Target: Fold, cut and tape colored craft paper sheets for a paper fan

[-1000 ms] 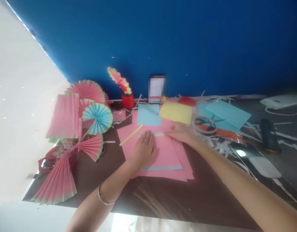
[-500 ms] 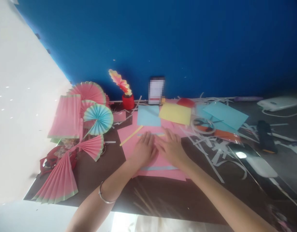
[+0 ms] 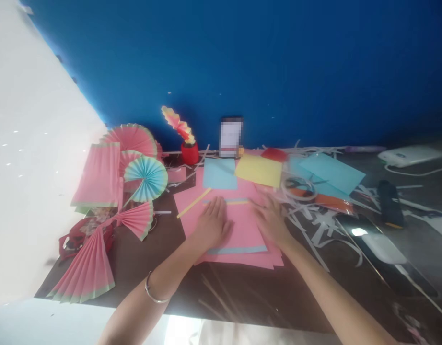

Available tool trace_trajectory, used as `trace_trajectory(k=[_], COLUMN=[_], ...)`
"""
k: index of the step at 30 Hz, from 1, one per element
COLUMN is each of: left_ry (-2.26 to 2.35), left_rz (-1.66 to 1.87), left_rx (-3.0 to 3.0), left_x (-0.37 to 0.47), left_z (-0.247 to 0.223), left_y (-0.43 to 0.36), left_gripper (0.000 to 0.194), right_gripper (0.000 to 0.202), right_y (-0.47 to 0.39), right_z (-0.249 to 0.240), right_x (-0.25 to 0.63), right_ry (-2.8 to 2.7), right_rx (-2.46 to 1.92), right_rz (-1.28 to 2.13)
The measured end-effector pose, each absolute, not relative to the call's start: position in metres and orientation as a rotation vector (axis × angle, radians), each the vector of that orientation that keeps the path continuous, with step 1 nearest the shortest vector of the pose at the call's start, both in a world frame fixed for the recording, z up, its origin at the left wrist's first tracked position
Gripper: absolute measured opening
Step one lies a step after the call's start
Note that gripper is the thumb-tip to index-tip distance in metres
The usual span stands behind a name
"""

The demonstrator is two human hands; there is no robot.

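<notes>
Pink paper sheets (image 3: 241, 230) lie stacked on the dark table. My left hand (image 3: 211, 224) rests flat on the upper sheet, fingers stretched out. Toward the right edge of the sheets, my right hand (image 3: 273, 221) hovers over or lightly touches the paper, its fingers spread; contact cannot be made out. Neither hand holds anything. Between the hands, a thin blue and yellow band crosses the top of the pink sheet. A pale blue strip (image 3: 238, 250) runs along its near edge. A loose yellow strip (image 3: 194, 202) lies left of my left fingertips.
Pleated paper fans (image 3: 146, 178) crowd the left side. Behind the sheets are blue paper (image 3: 220, 173), yellow paper (image 3: 259, 169) and a red pot (image 3: 190, 153). Rightward lie a tape roll (image 3: 284, 188), white paper scraps (image 3: 323, 223) and a phone (image 3: 345, 225) with a white device on it.
My right hand has moved right, away from my left hand, uncovering the middle of the pink sheet. My left hand stays in nearly the same place.
</notes>
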State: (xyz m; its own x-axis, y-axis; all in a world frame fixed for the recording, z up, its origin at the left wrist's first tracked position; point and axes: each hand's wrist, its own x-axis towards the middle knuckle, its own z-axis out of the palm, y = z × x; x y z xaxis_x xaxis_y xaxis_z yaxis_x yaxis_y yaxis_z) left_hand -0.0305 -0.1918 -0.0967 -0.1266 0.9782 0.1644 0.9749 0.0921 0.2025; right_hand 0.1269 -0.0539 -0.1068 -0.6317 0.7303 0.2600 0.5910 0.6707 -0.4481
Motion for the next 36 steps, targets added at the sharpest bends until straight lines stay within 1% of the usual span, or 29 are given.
trace_trajectory(k=[2, 3, 5, 7, 10, 13, 15, 17, 19, 22, 25, 29, 34, 36], left_ry=[2.306, 2.299, 2.272, 2.228, 2.182, 2.222, 2.287, 2.335, 2.456, 2.633, 2.634, 2.591, 2.495, 2.458], left_rz=[0.415, 0.427, 0.476, 0.577, 0.888, 1.31, 1.464, 1.391, 1.208, 0.925, 0.819, 0.873, 1.158, 1.222], left_rx=[2.063, 2.059, 2.05, 2.019, 1.816, 1.52, 1.434, 1.452, 1.475, 1.475, 1.458, 1.449, 1.313, 1.268], left_x=[-0.03, -0.03, -0.03, -0.031, -0.036, -0.049, -0.061, -0.075, -0.086, -0.097, -0.102, -0.105, -0.098, -0.092], left_z=[-0.098, -0.099, -0.1, -0.101, -0.1, -0.096, -0.093, -0.091, -0.09, -0.092, -0.095, -0.094, -0.084, -0.08], left_y=[-0.192, -0.193, -0.193, -0.192, -0.189, -0.186, -0.186, -0.186, -0.188, -0.191, -0.191, -0.191, -0.193, -0.194], left_gripper=[0.061, 0.061, 0.062, 0.063, 0.055, 0.042, 0.037, 0.032, 0.025, 0.021, 0.02, 0.018, 0.017, 0.019], right_gripper=[0.04, 0.039, 0.035, 0.031, 0.028, 0.031, 0.036, 0.042, 0.044, 0.041, 0.039, 0.038, 0.037, 0.037], right_y=[-0.045, -0.042, -0.041, -0.046, -0.058, -0.067, -0.069, -0.07, -0.07, -0.071, -0.071, -0.071, -0.071, -0.071], right_z=[-0.108, -0.107, -0.105, -0.103, -0.103, -0.099, -0.094, -0.089, -0.086, -0.085, -0.087, -0.089, -0.086, -0.085], right_x=[0.131, 0.132, 0.134, 0.133, 0.128, 0.126, 0.128, 0.13, 0.132, 0.132, 0.132, 0.132, 0.132, 0.132], right_ry=[-2.288, -2.198, -2.093, -2.12, -2.271, -2.389, -2.464, -2.559, -2.651, -2.701, -2.705, -2.707, -2.695, -2.683], right_rx=[-0.99, -0.966, -0.951, -0.976, -1.019, -1.024, -0.938, -0.809, -0.722, -0.696, -0.703, -0.731, -0.744, -0.743], right_rz=[0.621, 0.652, 0.61, 0.525, 0.464, 0.371, 0.358, 0.381, 0.398, 0.412, 0.413, 0.418, 0.483, 0.513])
